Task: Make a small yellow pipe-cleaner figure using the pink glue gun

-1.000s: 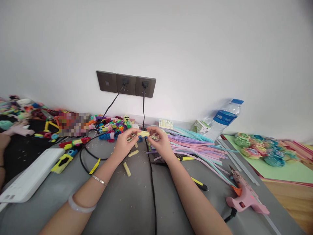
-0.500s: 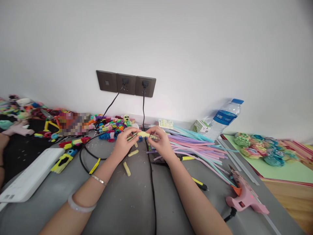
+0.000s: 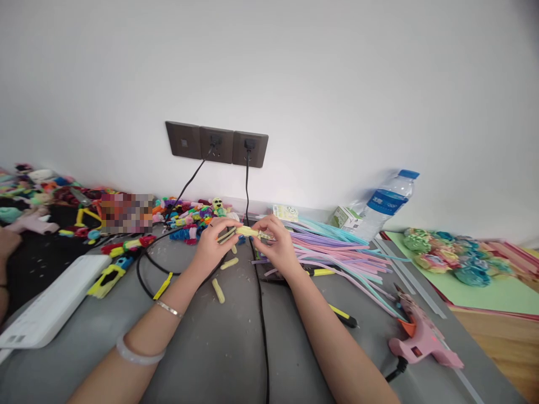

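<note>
Between my two hands, above the grey table, is a small pale yellow pipe cleaner piece [image 3: 246,230]. The fingers of my left hand [image 3: 214,247] pinch its left end. My right hand [image 3: 275,244] pinches the other end with thumb and forefinger. Short yellow pipe cleaner rolls [image 3: 218,290] lie on the table just below my left hand. To the right of my right hand spreads a bundle of long pastel pipe cleaners [image 3: 337,247] in pink, purple and turquoise.
A pink glue gun [image 3: 425,342] rests at the right, near a water bottle [image 3: 387,202]. Black cables run from the wall sockets [image 3: 217,143] across the table. At left are a white power strip [image 3: 59,300], colourful pipe cleaner figures [image 3: 112,275] and another person's hand [image 3: 8,244].
My right fingers have shifted slightly on the yellow piece, and more of it shows between my hands. The other person's hand at far left has moved slightly right.
</note>
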`<state>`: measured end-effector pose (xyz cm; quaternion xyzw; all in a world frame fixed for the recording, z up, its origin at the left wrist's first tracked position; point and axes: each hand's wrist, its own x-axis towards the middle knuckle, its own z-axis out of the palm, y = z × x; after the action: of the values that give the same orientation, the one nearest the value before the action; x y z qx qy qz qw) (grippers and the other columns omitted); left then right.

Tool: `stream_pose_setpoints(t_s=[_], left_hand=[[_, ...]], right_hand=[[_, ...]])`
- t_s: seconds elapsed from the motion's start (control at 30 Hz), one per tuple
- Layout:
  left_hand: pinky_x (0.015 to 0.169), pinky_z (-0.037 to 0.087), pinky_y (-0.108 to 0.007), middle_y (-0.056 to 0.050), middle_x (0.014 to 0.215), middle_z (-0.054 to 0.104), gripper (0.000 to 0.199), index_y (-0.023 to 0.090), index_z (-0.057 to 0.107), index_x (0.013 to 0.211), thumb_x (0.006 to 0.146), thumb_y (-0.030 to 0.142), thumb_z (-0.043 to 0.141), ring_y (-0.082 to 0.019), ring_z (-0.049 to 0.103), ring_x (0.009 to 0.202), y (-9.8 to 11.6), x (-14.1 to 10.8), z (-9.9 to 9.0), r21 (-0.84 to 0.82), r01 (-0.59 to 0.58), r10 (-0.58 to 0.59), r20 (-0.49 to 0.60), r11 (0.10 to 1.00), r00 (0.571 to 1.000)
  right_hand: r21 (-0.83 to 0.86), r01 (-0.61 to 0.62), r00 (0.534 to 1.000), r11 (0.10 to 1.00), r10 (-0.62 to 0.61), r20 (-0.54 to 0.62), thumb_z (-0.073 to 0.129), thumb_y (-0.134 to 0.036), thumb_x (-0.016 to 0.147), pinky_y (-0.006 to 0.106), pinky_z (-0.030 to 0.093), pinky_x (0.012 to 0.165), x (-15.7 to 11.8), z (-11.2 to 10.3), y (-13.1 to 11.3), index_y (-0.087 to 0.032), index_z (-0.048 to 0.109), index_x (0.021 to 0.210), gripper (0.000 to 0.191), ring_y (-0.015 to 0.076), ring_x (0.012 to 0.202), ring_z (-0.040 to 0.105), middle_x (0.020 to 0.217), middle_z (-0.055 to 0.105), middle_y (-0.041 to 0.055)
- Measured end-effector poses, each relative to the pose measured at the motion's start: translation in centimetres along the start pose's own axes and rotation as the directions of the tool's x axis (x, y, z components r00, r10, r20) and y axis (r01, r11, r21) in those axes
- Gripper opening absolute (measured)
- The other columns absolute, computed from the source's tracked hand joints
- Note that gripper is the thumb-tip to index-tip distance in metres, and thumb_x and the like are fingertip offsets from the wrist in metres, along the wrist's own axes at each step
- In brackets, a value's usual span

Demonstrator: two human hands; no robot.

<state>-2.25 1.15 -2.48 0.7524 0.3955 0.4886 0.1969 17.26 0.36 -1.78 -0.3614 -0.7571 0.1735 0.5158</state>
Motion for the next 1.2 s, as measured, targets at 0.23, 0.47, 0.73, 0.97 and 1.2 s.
stream_pose_setpoints(t_s=[0.23,0.47,0.73,0.97,1.2], left_hand=[[0.087,0.049,-0.034,-0.006,0.101,0.067,0.014,0.021,0.066,0.099,0.086,0.02,0.06,-0.021,0.061,0.099,0.0,0.11,-0.09,0.003,-0.053,0.053,0.009,0.999,0.999],[0.087,0.049,-0.033,-0.006,0.099,0.066,0.012,0.02,0.066,0.095,0.089,0.021,0.056,-0.021,0.062,0.098,-0.17,-0.01,0.05,-0.042,-0.044,0.046,0.055,0.998,0.997],[0.082,0.049,-0.031,-0.006,0.097,0.065,0.011,0.02,0.064,0.095,0.09,0.023,0.055,-0.019,0.061,0.093,0.02,0.05,0.12,-0.092,-0.018,0.024,0.057,0.996,0.998],[0.083,0.05,-0.031,-0.006,0.096,0.064,0.009,0.019,0.063,0.092,0.087,0.02,0.055,-0.019,0.062,0.092,-0.22,0.01,0.44,-0.196,0.041,-0.031,0.053,0.98,0.998],[0.084,0.053,-0.032,-0.006,0.093,0.066,0.008,0.018,0.063,0.089,0.084,0.023,0.058,-0.019,0.065,0.09,-0.04,0.0,0.63,-0.272,0.107,-0.092,0.07,0.956,0.993]], right_hand=[[0.069,-0.071,0.997,0.995,0.069,0.03,0.058,-0.012,0.08,0.033,0.042,0.077,0.08,-0.02,-0.07,-0.021,0.06,0.086,0.011,0.0193,0.082,0.053,0.085,0.057,0.0033],[0.122,-0.172,0.984,0.978,0.165,0.069,0.058,-0.015,0.077,0.032,0.043,0.076,0.08,-0.01,0.05,-0.021,0.06,0.083,0.008,0.0182,0.08,0.053,0.082,0.057,0.0021],[0.134,-0.226,0.973,0.965,0.217,0.081,0.058,-0.017,0.077,0.031,0.043,0.077,-0.03,0.1,0.35,-0.021,0.061,0.084,0.009,0.0178,0.08,0.053,0.082,0.058,0.002],[0.176,-0.224,0.974,0.958,0.213,0.081,0.056,-0.018,0.081,0.032,0.043,0.079,-0.11,0.31,0.53,-0.02,0.063,0.092,0.013,0.0177,0.082,0.056,0.089,0.064,0.0033],[0.153,-0.183,0.982,0.971,0.174,0.073,0.057,-0.017,0.08,0.032,0.043,0.077,-0.15,0.19,0.59,-0.021,0.062,0.086,0.009,0.0179,0.08,0.055,0.084,0.061,0.0022]])
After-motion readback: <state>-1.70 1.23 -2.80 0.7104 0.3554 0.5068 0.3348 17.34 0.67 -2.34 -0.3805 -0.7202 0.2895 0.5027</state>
